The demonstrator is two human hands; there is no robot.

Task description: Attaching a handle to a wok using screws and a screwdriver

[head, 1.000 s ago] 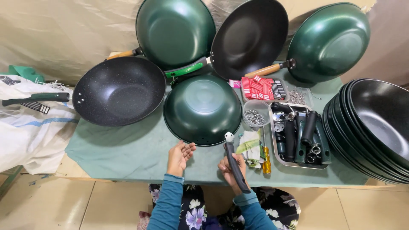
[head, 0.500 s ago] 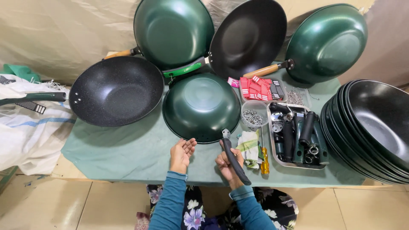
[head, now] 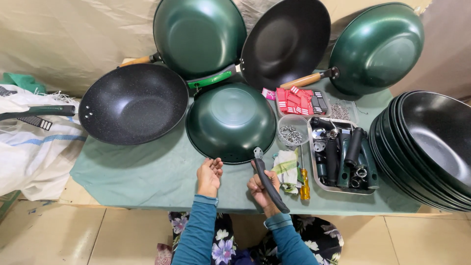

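Note:
My right hand (head: 260,189) grips a black pan handle (head: 269,183) with a metal bracket at its far end, held close to the rim of an upturned green wok (head: 230,120). The bracket end nearly meets that rim. My left hand (head: 209,175) hovers just left of it, palm up, fingers curled around something small that I cannot make out. Both hands are over the green cloth-covered table (head: 147,172), near its front edge.
A black wok (head: 132,103) lies left; three woks (head: 287,41) lean at the back. A steel tray of black handles (head: 343,154), a bowl of washers (head: 292,135), a screwdriver (head: 304,179) and a rag (head: 287,164) sit right. Stacked black woks (head: 427,142) fill the right edge.
The handle in my right hand has shifted slightly up toward the upturned wok's rim. My left hand stays beside it, fingers curling a little more.

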